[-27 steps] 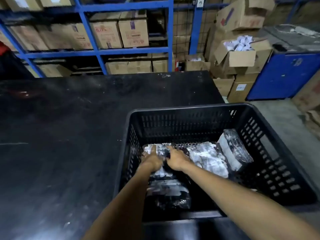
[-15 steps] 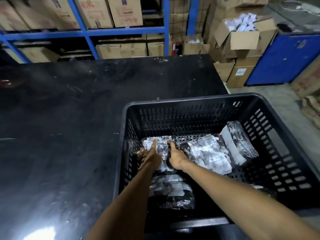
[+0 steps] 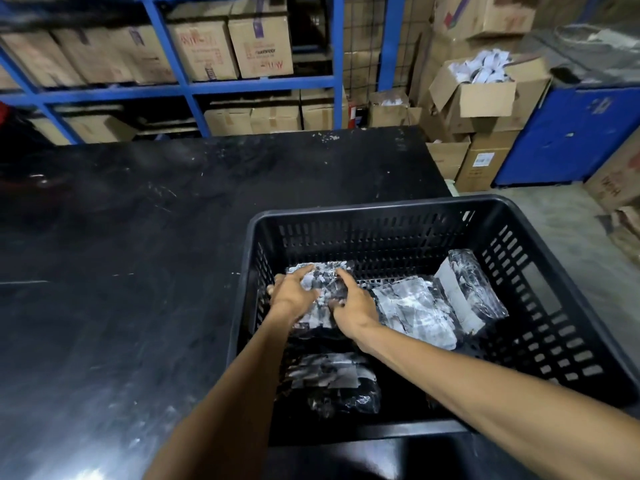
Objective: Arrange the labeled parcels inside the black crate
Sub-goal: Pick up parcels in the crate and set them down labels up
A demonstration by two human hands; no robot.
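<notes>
Status: four shiny plastic-wrapped dark parcels with white paper labels are in the black slotted plastic crate (image 3: 540, 306), which sits at the 4 o'clock corner of the scuffed black counter (image 3: 138, 271).

Both hands are down inside the crate on the parcel at its 10 o'clock corner (image 3: 323, 289). My left hand (image 3: 294, 294) lies flat on the parcel's left edge, fingers spread. My right hand (image 3: 353, 303) is on its right edge, fingers curled onto the wrap. This reads as pressing or squaring it into the corner, not lifting. Can't tell if either hand has a real grip.

Other three:
- flat white-labelled parcel (image 3: 415, 313), mid-crate, just beside my right hand
- tilted parcel (image 3: 467, 289) at 2 o'clock, leaning toward the right wall, label side facing me, not lying flat
- dark crinkled parcel (image 3: 332, 382) at 7 o'clock, near wall, between my forearms

Judgement: loading looks mostly done, with no loose parcels visible on the counter. What's left is seating the corner one, laying the tilted one down and tidying the rows. The 5 o'clock floor area looks unfilled, though my right arm partly hides it.
</notes>
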